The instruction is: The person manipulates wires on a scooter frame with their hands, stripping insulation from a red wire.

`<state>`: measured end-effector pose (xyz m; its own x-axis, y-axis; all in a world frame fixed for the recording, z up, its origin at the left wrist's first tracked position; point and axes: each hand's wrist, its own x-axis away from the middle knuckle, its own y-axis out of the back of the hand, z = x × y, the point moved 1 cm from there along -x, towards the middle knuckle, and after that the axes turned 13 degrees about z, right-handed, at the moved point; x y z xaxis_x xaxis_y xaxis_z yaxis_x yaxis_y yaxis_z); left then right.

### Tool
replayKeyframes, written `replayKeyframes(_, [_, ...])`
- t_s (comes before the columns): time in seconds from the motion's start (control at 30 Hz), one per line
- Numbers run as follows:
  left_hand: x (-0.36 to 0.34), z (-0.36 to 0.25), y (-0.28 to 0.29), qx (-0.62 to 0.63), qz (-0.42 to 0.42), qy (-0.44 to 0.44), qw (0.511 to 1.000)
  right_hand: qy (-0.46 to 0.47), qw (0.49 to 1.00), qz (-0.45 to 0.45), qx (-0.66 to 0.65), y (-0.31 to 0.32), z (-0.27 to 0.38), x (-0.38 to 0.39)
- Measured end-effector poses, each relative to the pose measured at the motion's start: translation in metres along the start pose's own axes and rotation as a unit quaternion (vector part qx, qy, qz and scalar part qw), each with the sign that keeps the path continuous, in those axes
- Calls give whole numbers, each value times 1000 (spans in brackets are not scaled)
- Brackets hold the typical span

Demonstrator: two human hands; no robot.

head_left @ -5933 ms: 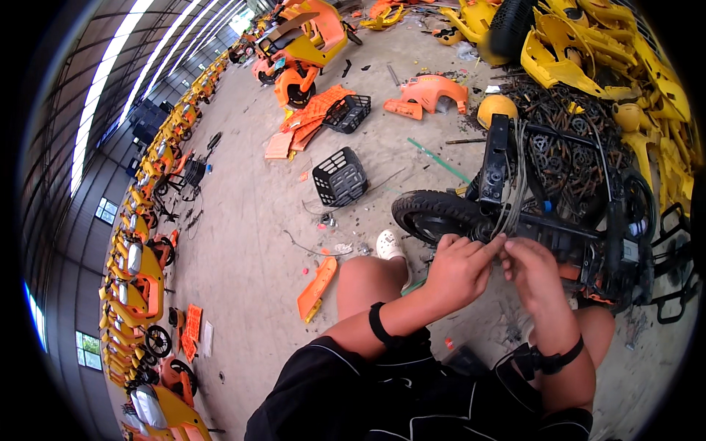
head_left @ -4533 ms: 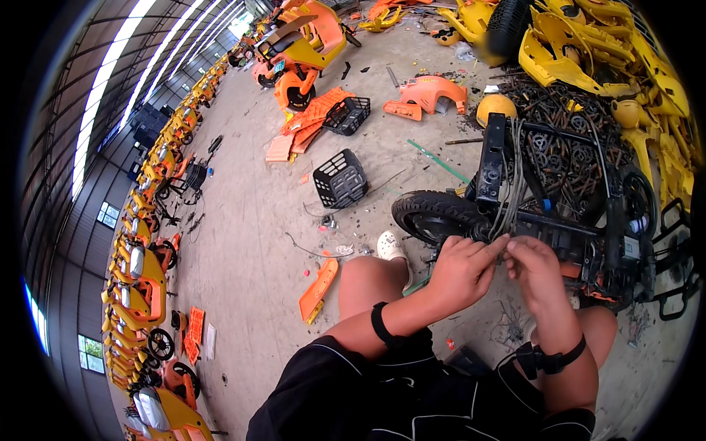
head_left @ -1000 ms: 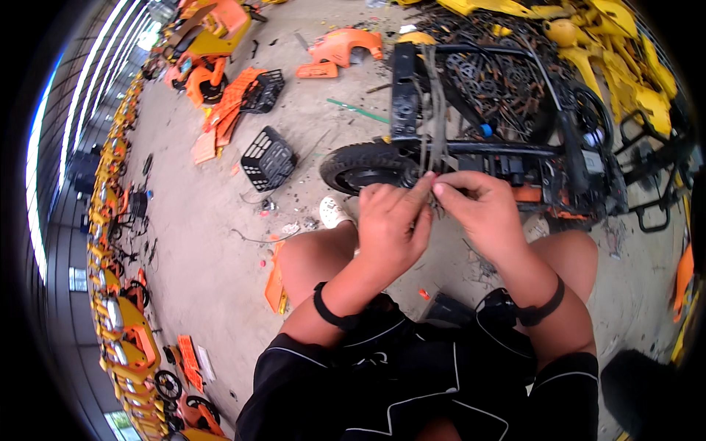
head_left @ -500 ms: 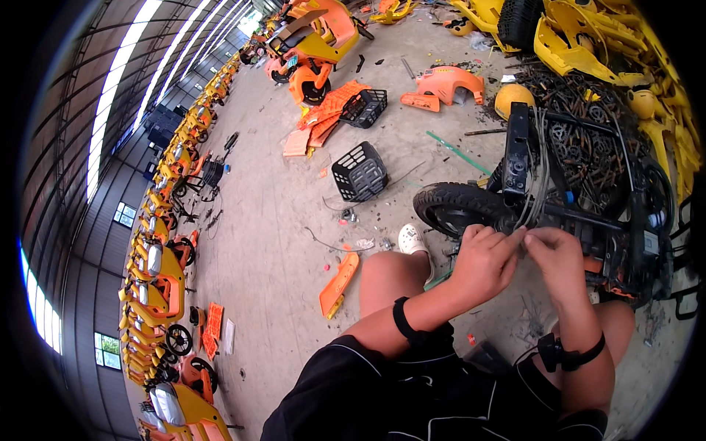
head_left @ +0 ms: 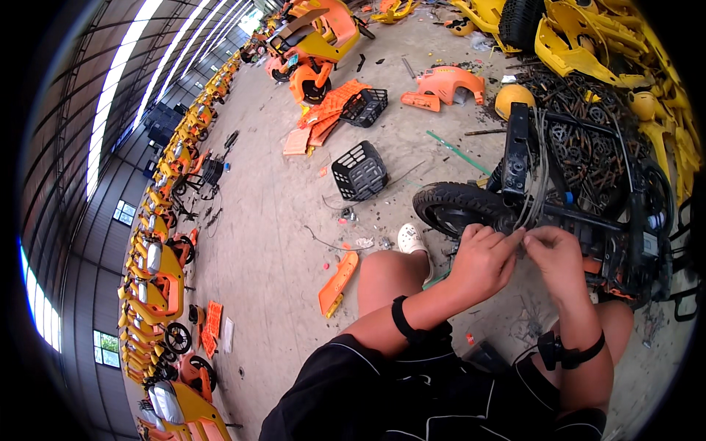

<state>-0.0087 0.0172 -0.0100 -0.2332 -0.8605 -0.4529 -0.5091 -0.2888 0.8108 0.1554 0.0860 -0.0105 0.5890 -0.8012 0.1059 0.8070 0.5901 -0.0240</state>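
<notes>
My left hand (head_left: 483, 262) and my right hand (head_left: 554, 253) meet fingertip to fingertip, close to a stripped black scooter frame (head_left: 603, 217). Thin grey cables (head_left: 543, 173) drape over the frame and run down to where my fingers come together. The left fingers are curled in a pinch at the lower end of these cables. Thumb and fingers of the right hand are pressed together beside them; what they grip is too small to make out. Just beyond the left hand lies the frame's black wheel (head_left: 460, 207).
A black basket (head_left: 359, 173) and an orange panel (head_left: 339, 285) lie on the floor to the left. Behind the frame are a heap of dark metal parts (head_left: 581, 125) and yellow panels (head_left: 570, 40). Scooters (head_left: 158, 275) line the left wall.
</notes>
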Motion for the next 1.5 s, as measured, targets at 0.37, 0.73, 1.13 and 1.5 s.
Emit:
replayKeyframes(0.37, [2, -2, -3, 21, 13, 7, 1000, -2, 998, 6, 70, 4, -1, 1])
replayKeyframes(0.73, [3, 0, -7, 58, 34, 34, 997, 18, 995, 5, 94, 4, 3, 4])
replayKeyframes(1.13, [2, 0, -8, 98, 49, 58, 992, 113, 947, -29, 299, -4, 14, 11])
replayKeyframes(1.5, [4, 5, -15, 181, 91, 76, 976, 173, 869, -65, 459, -10, 11, 15])
